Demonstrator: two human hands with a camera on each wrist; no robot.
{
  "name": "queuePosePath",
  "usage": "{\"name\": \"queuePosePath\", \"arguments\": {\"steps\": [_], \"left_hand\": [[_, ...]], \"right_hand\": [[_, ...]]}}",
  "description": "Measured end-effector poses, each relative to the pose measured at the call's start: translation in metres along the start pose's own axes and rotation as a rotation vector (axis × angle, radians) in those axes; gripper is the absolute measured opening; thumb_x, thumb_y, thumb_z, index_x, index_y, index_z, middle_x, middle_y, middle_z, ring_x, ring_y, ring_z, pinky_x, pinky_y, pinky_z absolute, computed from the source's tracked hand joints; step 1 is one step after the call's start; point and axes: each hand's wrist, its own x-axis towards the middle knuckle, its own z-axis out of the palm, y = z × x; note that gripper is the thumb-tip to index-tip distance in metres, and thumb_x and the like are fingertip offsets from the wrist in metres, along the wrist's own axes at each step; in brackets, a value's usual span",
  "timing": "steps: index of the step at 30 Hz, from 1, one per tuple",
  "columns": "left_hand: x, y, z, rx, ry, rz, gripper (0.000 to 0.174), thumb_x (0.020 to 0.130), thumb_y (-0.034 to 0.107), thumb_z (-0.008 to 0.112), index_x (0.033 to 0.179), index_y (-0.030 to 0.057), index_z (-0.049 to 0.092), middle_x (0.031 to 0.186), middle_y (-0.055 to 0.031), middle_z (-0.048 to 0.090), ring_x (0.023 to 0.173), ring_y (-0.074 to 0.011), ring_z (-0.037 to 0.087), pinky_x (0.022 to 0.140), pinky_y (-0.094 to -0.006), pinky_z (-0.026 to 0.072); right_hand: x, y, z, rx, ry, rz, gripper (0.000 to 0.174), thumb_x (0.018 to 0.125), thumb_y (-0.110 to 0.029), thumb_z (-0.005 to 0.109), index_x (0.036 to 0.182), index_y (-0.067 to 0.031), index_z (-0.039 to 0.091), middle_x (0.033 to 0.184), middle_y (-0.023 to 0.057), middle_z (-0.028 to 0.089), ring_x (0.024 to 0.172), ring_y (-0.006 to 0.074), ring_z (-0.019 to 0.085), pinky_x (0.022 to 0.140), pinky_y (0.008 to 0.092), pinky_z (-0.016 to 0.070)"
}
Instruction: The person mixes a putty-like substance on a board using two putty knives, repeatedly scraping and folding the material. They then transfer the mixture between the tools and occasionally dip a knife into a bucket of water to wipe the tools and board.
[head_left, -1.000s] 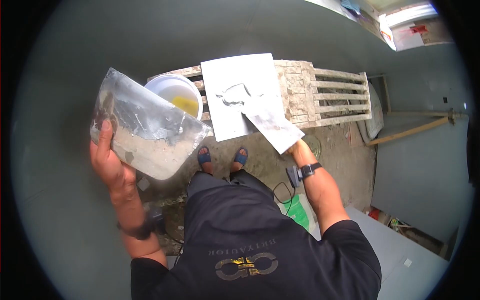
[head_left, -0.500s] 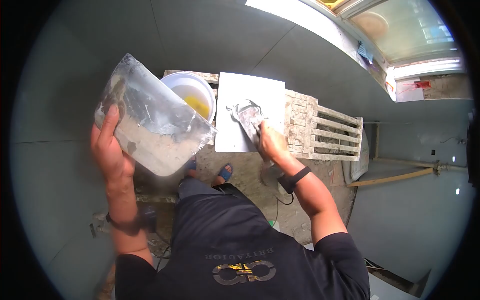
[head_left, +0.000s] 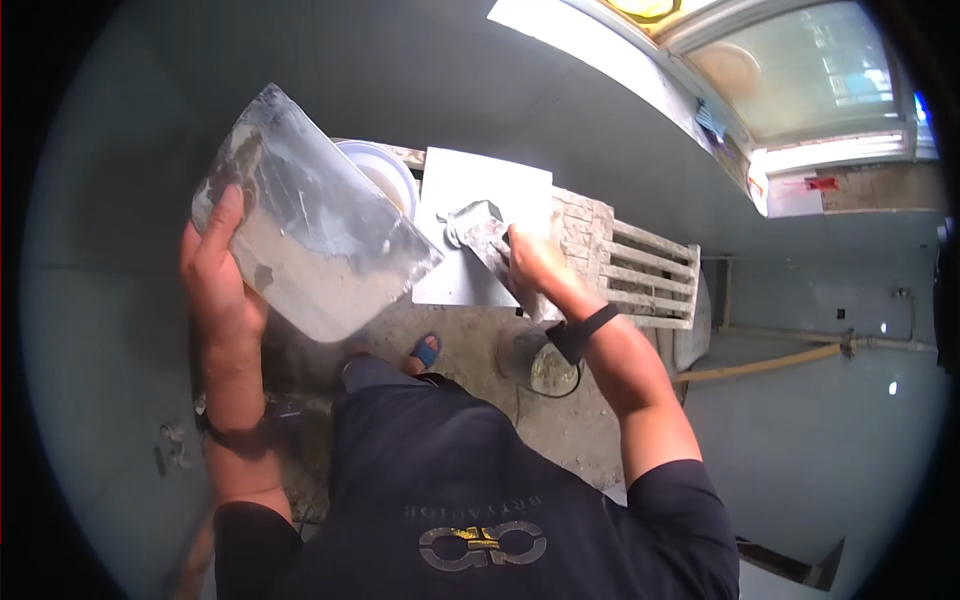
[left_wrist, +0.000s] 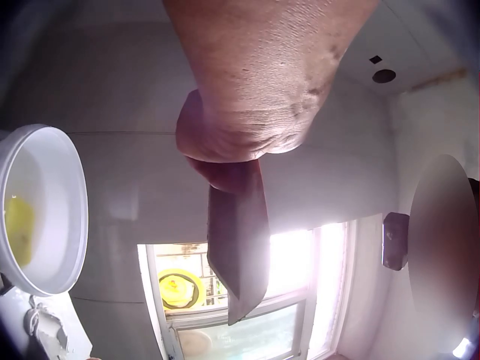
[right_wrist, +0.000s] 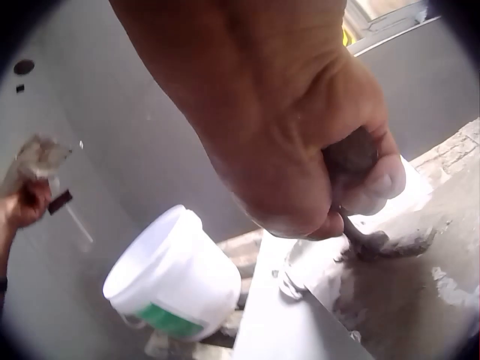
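In the head view my left hand (head_left: 222,270) holds up a flat plate (head_left: 318,235), smeared grey and white, with the thumb on its face. The left wrist view shows the plate (left_wrist: 238,247) nearly edge-on below the hand. My right hand (head_left: 540,265) grips the handle of a plastering trowel (head_left: 486,246). Its blade lies over grey-white paste (head_left: 455,228) on a white board (head_left: 440,280). In the right wrist view the fingers curl round the dark handle (right_wrist: 352,154), above the wide, paste-streaked blade (right_wrist: 405,300).
A white bucket (right_wrist: 184,277) stands left of the board, with something yellow (left_wrist: 20,229) inside. Board and bucket rest on a slatted, stained bench (head_left: 650,265). Behind it rises a grey wall (head_left: 400,70), with a window (head_left: 800,90) at upper right.
My right hand has brought the trowel from the board's lower right edge up over the paste, turning the blade. The left hand still holds the plate. The head view has shifted.
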Motion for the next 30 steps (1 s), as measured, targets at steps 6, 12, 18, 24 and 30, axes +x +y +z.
{"name": "queuePosePath", "arguments": {"steps": [6,12,18,24,30], "left_hand": [[-0.001,-0.007,0.005,-0.048,-0.013,-0.010,0.035,0.098,0.013,0.056,0.129,-0.0015,0.054,0.122,-0.0115,0.063,0.109,-0.0205,0.061,0.096,-0.0354,0.0490],[-0.003,-0.019,0.006,0.048,0.015,-0.009,0.034,0.098,0.014,0.057,0.129,-0.0012,0.054,0.120,-0.0112,0.063,0.108,-0.0205,0.061,0.095,-0.0345,0.0499],[-0.013,-0.016,-0.011,0.123,0.159,0.056,0.035,0.097,0.012,0.059,0.129,-0.0005,0.053,0.123,-0.0117,0.062,0.110,-0.0214,0.061,0.095,-0.0364,0.0502],[-0.035,-0.006,-0.010,0.122,0.243,0.117,0.036,0.097,0.012,0.058,0.128,-0.0031,0.053,0.121,-0.0127,0.062,0.109,-0.0219,0.061,0.096,-0.0350,0.0488],[-0.030,-0.004,-0.026,0.074,0.245,0.135,0.035,0.097,0.015,0.060,0.127,-0.0008,0.055,0.120,-0.0099,0.064,0.106,-0.0203,0.062,0.094,-0.0352,0.0498]], "right_hand": [[-0.049,0.103,0.013,1.163,-0.226,0.496,0.021,0.094,-0.025,0.059,0.100,-0.0051,0.063,0.089,0.0073,0.068,0.068,0.0190,0.066,0.058,0.0377,0.0550],[-0.108,0.134,0.040,2.228,-0.313,0.699,0.025,0.099,-0.023,0.053,0.109,-0.0034,0.065,0.099,0.0094,0.071,0.079,0.0174,0.069,0.068,0.0326,0.0589],[-0.050,0.139,0.037,2.254,-0.437,0.633,0.025,0.099,-0.023,0.053,0.108,-0.0035,0.065,0.097,0.0090,0.071,0.078,0.0173,0.069,0.068,0.0326,0.0588],[0.016,0.102,0.049,2.170,-0.592,0.618,0.025,0.099,-0.023,0.053,0.107,-0.0037,0.066,0.096,0.0085,0.071,0.077,0.0172,0.069,0.067,0.0325,0.0587],[0.015,0.038,-0.019,0.308,0.231,-0.192,0.027,0.090,-0.015,0.062,0.108,0.0041,0.059,0.078,0.0218,0.067,0.067,0.0323,0.068,0.058,0.0453,0.0529]]}}
